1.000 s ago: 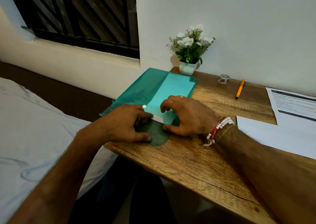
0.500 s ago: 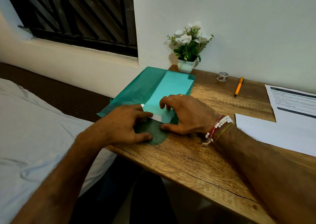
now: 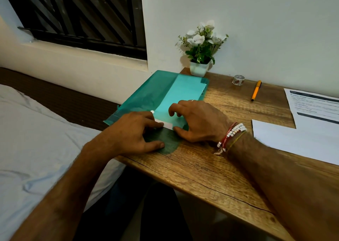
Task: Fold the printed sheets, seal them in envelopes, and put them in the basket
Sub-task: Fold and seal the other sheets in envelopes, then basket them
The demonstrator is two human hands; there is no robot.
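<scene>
A person is working at a wooden table that is running from the centre of the frame to the lower right. A see-through green envelope is lying flat on the table's upper left corner, its left side hanging past the table edge. A folded sheet is sitting inside it, showing as a paler strip along the envelope's right side, and a white edge of it is sticking out at the mouth near the hands. The envelope's flap is lying open on the wood, towards the bottom of the frame.

The left hand is lying released, pressing down: its straight index finger is resting on the sheet's white edge and its thumb is lying flat on the flap. The right hand, with bead and thread bracelets at the wrist, is arching over the envelope with bent fingers touching the pale strip and the thumb lying at the mouth; whether it is pinching or only pressing cannot be told.

At the upper centre a white pot of flowers is standing against the wall. To its right a tape roll and an orange pen are lying on the table. At the right edge a printed sheet is lying beside a blank sheet. A bed is filling the left side, under a barred window.
</scene>
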